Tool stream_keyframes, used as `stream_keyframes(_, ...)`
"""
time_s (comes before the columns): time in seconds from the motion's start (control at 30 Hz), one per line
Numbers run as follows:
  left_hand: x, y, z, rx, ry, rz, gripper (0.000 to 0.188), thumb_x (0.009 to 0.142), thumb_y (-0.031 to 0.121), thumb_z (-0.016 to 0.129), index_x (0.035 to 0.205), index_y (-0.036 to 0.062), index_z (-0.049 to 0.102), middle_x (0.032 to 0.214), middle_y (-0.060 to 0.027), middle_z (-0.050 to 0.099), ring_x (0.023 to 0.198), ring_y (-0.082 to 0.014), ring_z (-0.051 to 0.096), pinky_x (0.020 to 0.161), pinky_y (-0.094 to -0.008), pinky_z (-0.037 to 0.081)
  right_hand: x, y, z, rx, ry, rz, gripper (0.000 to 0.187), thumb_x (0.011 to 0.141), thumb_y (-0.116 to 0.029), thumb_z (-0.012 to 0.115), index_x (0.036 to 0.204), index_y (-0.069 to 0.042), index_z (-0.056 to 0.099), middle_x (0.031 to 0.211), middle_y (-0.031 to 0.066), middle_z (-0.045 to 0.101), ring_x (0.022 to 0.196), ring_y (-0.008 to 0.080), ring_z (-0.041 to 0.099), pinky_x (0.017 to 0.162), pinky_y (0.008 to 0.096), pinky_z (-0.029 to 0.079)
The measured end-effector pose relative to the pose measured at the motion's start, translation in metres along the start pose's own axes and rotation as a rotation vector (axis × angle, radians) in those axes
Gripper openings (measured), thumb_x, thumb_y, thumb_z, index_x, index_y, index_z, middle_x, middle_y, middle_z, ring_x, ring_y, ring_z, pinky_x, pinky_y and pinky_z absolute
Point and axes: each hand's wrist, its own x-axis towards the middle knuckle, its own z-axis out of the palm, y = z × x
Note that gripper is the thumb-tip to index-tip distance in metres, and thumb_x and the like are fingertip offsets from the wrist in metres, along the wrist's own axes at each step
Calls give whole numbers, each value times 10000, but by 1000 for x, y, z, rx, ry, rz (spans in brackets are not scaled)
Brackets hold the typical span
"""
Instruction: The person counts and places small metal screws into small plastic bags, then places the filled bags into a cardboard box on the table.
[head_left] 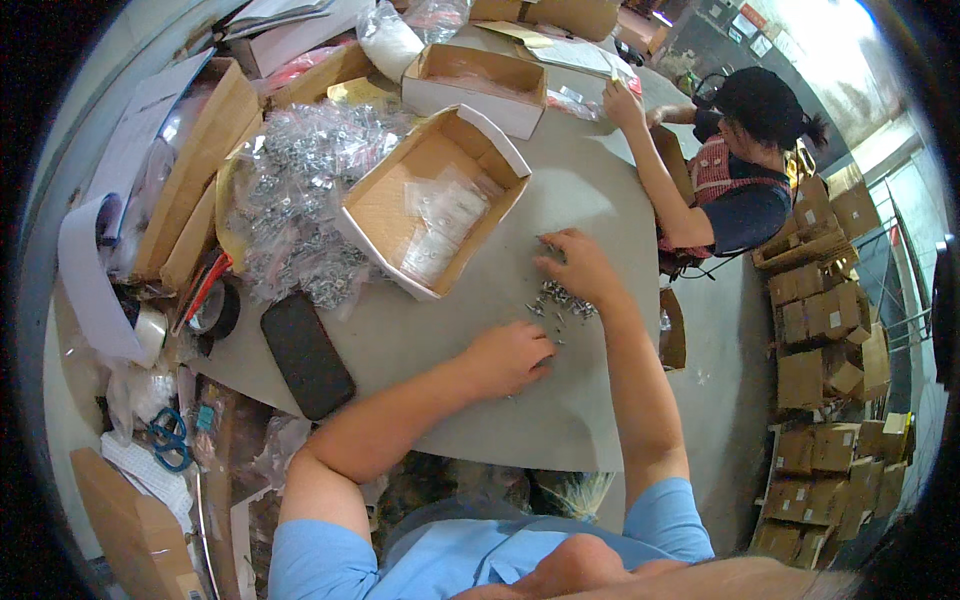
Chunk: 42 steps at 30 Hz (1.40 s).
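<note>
A small loose heap of metal screws (562, 302) lies on the grey table, with a few strays around it. My right hand (578, 264) reaches over the far side of the heap. Its fingers are bent and apart, and a tiny metal piece shows by the index fingertip. Nearer to me, my left hand (508, 360) rests on the tabletop just left of the heap. Its fingers curl under, so whatever they hold is hidden. Beyond my hands sits an open white cardboard box (400, 262) with small clear plastic bags (445, 220) inside.
A big pile of clear bags filled with metal parts (315, 190) lies left of the box. A black phone (307, 357) and a tape roll (215, 308) are nearby, with blue-handled scissors (168, 440) lower left. Across the table's right side, another person (745, 190) works. Stacked cartons (825, 320) stand behind.
</note>
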Motion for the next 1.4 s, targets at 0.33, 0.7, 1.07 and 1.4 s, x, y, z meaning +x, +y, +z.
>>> stream_keyframes(0.33, -3, 5, 1, -24, 28, 10, 179, 816, 206, 619, 901, 48, 612, 943, -138, 597, 925, -337, 582, 798, -436, 490, 0, 10, 11, 148, -92, 103, 195, 676, -79, 671, 854, -12, 627, 802, 167, 637, 768, 280, 628, 697, 370, 493)
stream_keyframes(0.7, 3, -11, -9, -136, 310, -247, 207, 815, 173, 608, 976, 43, 624, 943, -177, 610, 900, -368, 578, 785, -453, 471, -71, -33, -29, 312, -359, 15, 198, 696, -68, 678, 886, -33, 635, 791, 103, 642, 719, 205, 612, 678, 334, 490)
stream_keyframes(1.07, 5, -17, -15, -147, 503, -265, 209, 805, 131, 605, 987, 29, 621, 947, -181, 623, 884, -375, 594, 772, -461, 474, -47, -21, -9, 10, 22, -192, 320, 722, -4, 601, 1035, -50, 647, 1080, 161, 588, 920, 314, 605, 789, 366, 505)
stream_keyframes(1.4, 3, -17, -14, -129, 508, -248, 206, 807, 142, 629, 984, 37, 621, 912, -158, 616, 858, -349, 602, 752, -442, 481, -50, -16, -8, 79, -120, -2, 219, 712, 26, 610, 916, -33, 663, 960, 159, 615, 914, 351, 586, 791, 420, 467)
